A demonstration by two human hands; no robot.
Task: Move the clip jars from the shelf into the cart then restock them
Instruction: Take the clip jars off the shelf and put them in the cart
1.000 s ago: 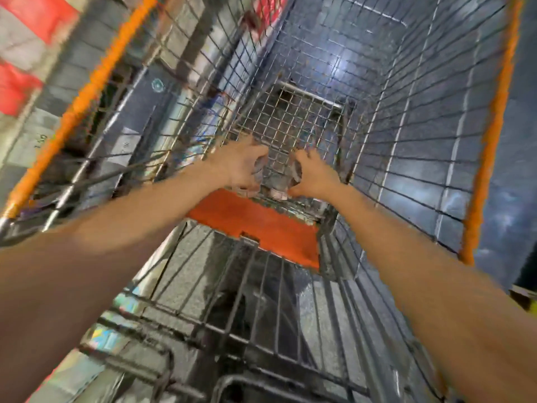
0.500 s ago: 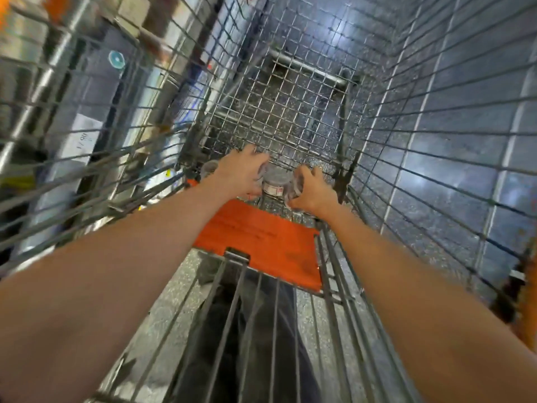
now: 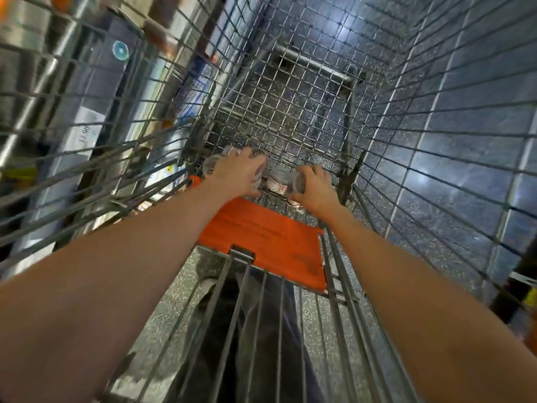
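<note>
Inside the wire-mesh cart (image 3: 290,117), my left hand (image 3: 238,173) and right hand (image 3: 313,187) each grip, apparently, clear round clip jars (image 3: 280,180) in curled fingers (image 3: 303,173).

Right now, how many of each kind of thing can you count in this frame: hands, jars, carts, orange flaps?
Hands: 2 (left, right)
Jars: at least 3, clear ones, blurred and partly hidden under the hands
Cart: 1
Orange flap: 1
Total: at least 7
</note>
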